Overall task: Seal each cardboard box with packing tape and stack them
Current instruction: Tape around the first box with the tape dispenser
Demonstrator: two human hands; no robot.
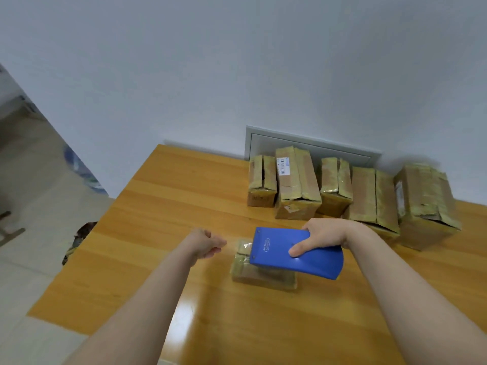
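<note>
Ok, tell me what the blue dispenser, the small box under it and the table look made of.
Blue dispenser: probably moulded plastic with a smooth satin finish; even colour, soft sheen. Small box: cardboard, brown showing through the glossy yellowish tape wrapped round it. Table: wood or wood-look laminate with a glossy coat; grain stripes and a bright glare patch.

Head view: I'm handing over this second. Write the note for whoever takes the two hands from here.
Left hand: fingers curled, nothing seen in it, left of the small box.
Right hand: grips the blue tape dispenser, held over that box.
The small box lies mid-table with glossy tape on it; whether its seal is finished cannot be told.
Done: five taped boxes stand side by side at the wall.
Left: finish this box if needed, then stack them all; no stacking shows yet.
</note>
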